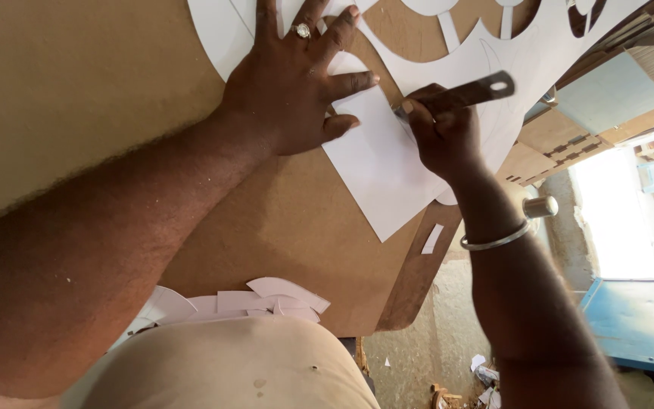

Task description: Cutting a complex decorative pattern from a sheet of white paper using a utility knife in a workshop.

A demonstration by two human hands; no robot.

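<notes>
At the top centre of the frame, the person's left hand [293, 83] lies flat on a white sheet [387, 170], its fingers [346, 79] spread open and pressing the paper down onto a brown board desk [100, 98]. A ring with a pale stone [302, 31] sits on one finger of that hand. Just to the right, the right hand [444, 132] is closed in a fist around a metal cutting blade [463, 92], a flat dark strip with a hole near its upper right end. The blade's lower tip meets the white sheet close beside the left thumb; the exact contact point is hidden by the fingers. A plain metal bangle [497, 241] circles the right wrist.

The white sheet is a rectangle lying at an angle, its lower corner pointing toward the centre of the frame. It joins or overlaps a larger white cut-out panel [539, 45] along the top edge, where curved openings show the brown board beneath; whether the two are one piece cannot be told. A small white strip [432, 238] rests on a narrow brown board piece at centre right.

In the lower centre, a pile of curved white paper offcuts [266, 299] lies at the desk's near edge, just above the person's beige shirt [244, 363]. At the right of the frame, stacked cardboard pieces [562, 136] and a blue surface [637, 318] appear, with scraps on the floor [418, 356] below.
</notes>
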